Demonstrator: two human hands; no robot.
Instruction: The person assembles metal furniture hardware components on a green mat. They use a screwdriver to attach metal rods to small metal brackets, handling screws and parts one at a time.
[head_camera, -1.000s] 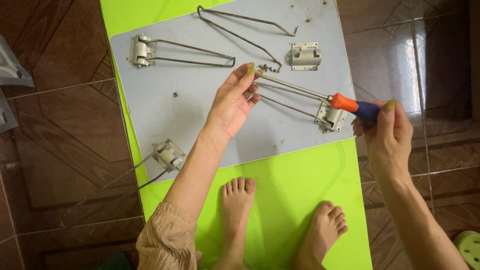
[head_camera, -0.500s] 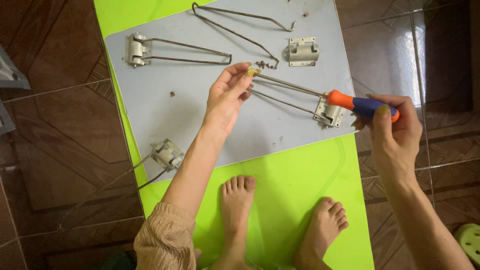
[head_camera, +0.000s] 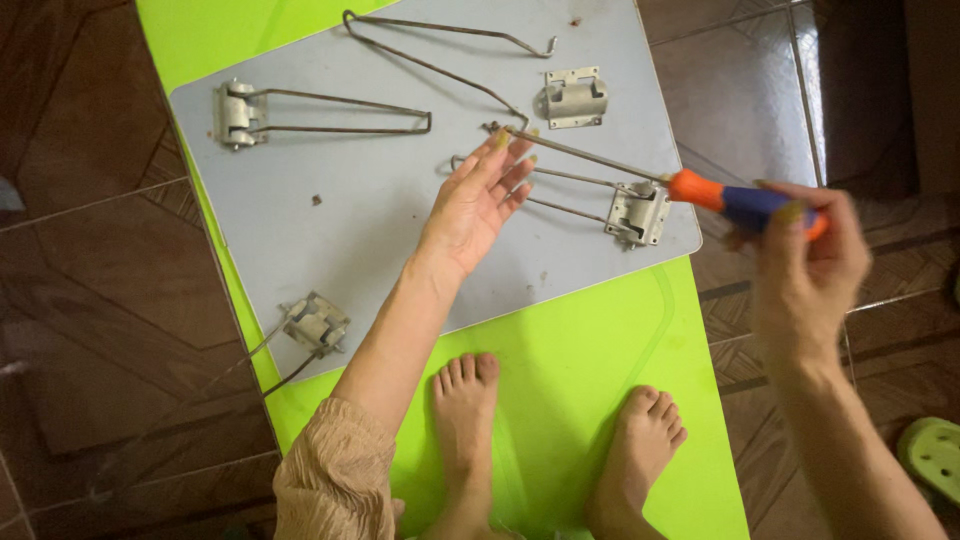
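My right hand (head_camera: 805, 255) grips the orange and blue handle of a screwdriver (head_camera: 735, 201) at the right edge of a grey panel (head_camera: 390, 215). Its long metal shaft runs left across the panel to my left hand (head_camera: 478, 205). That hand lies flat with fingers spread, fingertips at the shaft's tip, near a few small dark screws (head_camera: 493, 127). A metal bracket with a wire leg (head_camera: 634, 212) sits under the shaft, close to the screwdriver's handle.
The grey panel lies on a lime green board (head_camera: 580, 400) over dark brown floor tiles. Two more brackets with wire legs (head_camera: 240, 112) (head_camera: 315, 323), a loose bracket (head_camera: 572, 97) and a bent wire (head_camera: 440, 50) rest on it. My bare feet (head_camera: 465, 420) stand on the green board.
My left hand has let go of the shaft's tip and spread open. My right hand with the screwdriver has shifted right, and the view has moved so the panel sits further left.
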